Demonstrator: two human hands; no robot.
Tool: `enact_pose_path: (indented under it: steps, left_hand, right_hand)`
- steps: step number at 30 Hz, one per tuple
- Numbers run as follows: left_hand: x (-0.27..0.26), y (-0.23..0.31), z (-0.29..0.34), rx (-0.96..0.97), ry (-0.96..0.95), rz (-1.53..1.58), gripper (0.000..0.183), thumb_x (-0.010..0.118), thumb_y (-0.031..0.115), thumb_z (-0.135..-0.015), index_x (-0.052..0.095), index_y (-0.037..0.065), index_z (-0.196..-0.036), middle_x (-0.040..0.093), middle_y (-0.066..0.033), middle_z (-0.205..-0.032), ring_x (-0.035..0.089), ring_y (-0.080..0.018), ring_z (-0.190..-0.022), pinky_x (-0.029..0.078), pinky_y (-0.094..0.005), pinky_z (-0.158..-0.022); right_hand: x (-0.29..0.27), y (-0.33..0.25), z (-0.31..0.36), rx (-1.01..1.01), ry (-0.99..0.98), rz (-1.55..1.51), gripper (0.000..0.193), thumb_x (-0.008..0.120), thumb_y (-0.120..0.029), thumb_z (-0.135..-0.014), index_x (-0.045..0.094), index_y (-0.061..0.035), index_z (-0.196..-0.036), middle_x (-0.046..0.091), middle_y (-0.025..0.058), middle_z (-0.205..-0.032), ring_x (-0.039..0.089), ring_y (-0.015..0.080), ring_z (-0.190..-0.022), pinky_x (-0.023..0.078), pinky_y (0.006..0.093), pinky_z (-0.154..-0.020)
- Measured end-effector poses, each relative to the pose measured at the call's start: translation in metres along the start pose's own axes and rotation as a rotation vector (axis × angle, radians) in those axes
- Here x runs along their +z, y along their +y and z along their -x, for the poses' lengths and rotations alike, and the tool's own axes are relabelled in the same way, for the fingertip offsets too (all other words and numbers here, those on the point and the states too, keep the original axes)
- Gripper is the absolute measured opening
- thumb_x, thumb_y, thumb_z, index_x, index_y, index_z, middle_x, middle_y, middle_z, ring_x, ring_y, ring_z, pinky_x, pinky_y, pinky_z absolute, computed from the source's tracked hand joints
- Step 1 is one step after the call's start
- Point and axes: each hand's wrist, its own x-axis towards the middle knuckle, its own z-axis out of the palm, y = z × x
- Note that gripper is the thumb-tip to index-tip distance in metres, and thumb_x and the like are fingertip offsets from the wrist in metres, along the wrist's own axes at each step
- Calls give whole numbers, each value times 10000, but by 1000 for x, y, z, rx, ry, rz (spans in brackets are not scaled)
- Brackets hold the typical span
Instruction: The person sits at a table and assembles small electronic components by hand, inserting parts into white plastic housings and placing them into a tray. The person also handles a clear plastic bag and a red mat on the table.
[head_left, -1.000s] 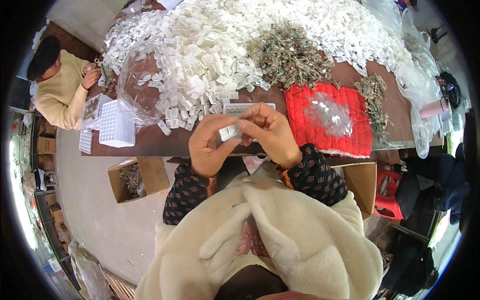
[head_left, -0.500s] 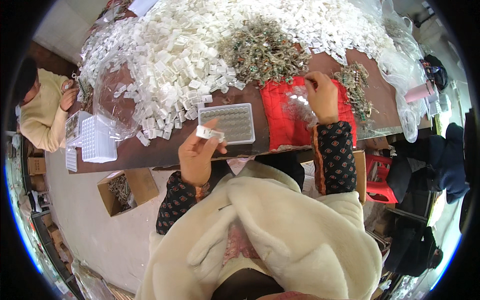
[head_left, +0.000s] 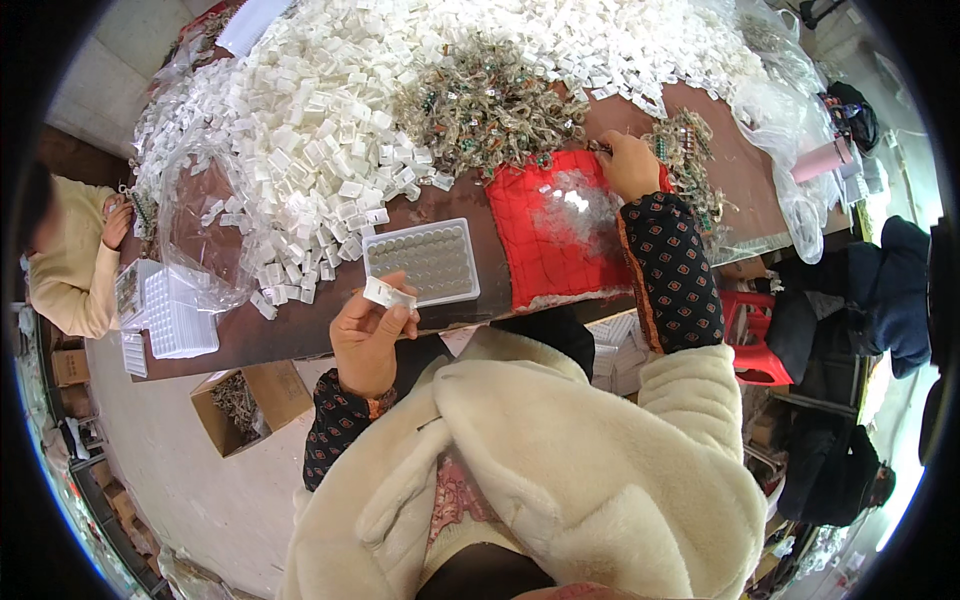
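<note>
My left hand (head_left: 368,338) pinches a small white plastic case (head_left: 388,293) between thumb and fingers, held just in front of a white tray (head_left: 474,263) of round cells. Beyond the far edge of a red quilted cloth (head_left: 525,245), my right hand (head_left: 632,170) is closed, its fingertips together beside a heap of tangled, clear-wrapped small pieces (head_left: 490,105). Whatever those fingertips hold is too small to make out. Bits of clear film (head_left: 575,215) lie on the cloth. A big mound of white plastic cases (head_left: 330,150) covers the table's far left.
Stacked white trays (head_left: 182,325) and a clear plastic bag (head_left: 195,215) sit at the table's left. Another person (head_left: 75,260) works there. A smaller tangled heap (head_left: 690,150) lies right of my right hand. An open cardboard box (head_left: 285,390) and a red stool (head_left: 752,345) stand below.
My right hand has moved away from me, from above the red cloth to its far edge by the tangled heap. My left hand keeps the white case, turned slightly. The view has shifted a little.
</note>
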Motion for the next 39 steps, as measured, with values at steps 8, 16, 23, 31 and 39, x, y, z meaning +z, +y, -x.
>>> enact_pose_path:
  steps: [8,16,23,31,39]
  left_hand:
    - [18,14,-7,-66,-72,33,172,612,-53,-861,585,-34,-1030,652,-137,-988,632,-159,-793,531,-274,-663]
    - [58,17,-36,-14,-116,262,204,621,-31,-864,595,3,-1063,587,-209,-1227,619,-252,-1078,540,-361,-844]
    - [40,14,-23,41,-43,364,167,598,-42,-880,570,6,-1038,644,-153,-1028,646,-225,-931,555,-359,-802]
    - [28,8,-14,149,88,444,153,602,-78,-864,558,-2,-989,665,-140,-941,664,-199,-832,564,-328,-763]
    - [33,4,-5,254,110,265,179,612,-95,-851,534,11,-973,659,-118,-939,646,-166,-864,543,-310,-770]
  right_hand:
    - [-71,-35,31,31,-176,-1160,268,649,-122,-906,619,-6,-1145,663,53,-844,595,99,-664,477,244,-581]
    - [-77,-132,106,-95,-590,-1757,220,603,-67,-932,601,-13,-1146,649,40,-906,563,102,-626,455,232,-561]
    - [-59,-171,134,-74,-701,-1838,203,626,-53,-912,598,-10,-1109,644,53,-915,562,91,-620,456,217,-550]
    - [-70,-184,146,-257,-468,-1468,273,675,-11,-859,597,-4,-1121,637,49,-956,620,137,-799,501,254,-682]
    - [-59,-190,151,-637,30,-1044,431,751,39,-732,598,-29,-1130,632,126,-1028,643,250,-898,507,302,-778]
